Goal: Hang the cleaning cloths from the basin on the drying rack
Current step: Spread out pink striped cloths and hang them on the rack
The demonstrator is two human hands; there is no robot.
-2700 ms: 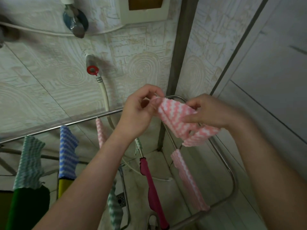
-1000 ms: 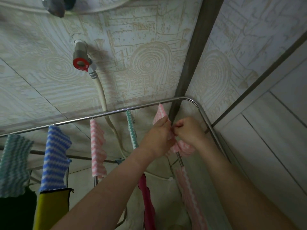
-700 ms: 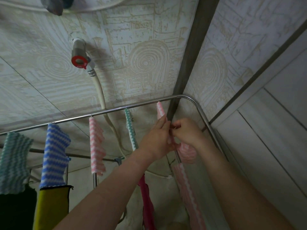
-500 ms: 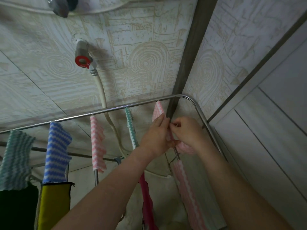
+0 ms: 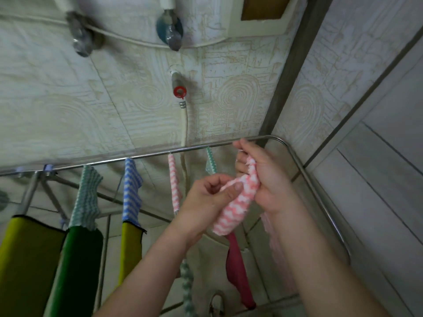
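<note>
The left hand (image 5: pixel 212 197) and right hand (image 5: pixel 269 177) are both gripping the bunched pink cloth (image 5: pixel 237 205) beside the drying rack (image 5: pixel 146 156), probably unfolding it; draping comes next.

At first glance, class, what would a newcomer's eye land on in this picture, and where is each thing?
First, the pink-and-white cloth in the middle: the left hand pinches it and the right hand grips its upper end just below the drying rack. Next, the striped cloths hanging along the rack to the left, with a yellow cloth and a green cloth at lower left. A red valve handle stands out on the pale wall above.
</note>
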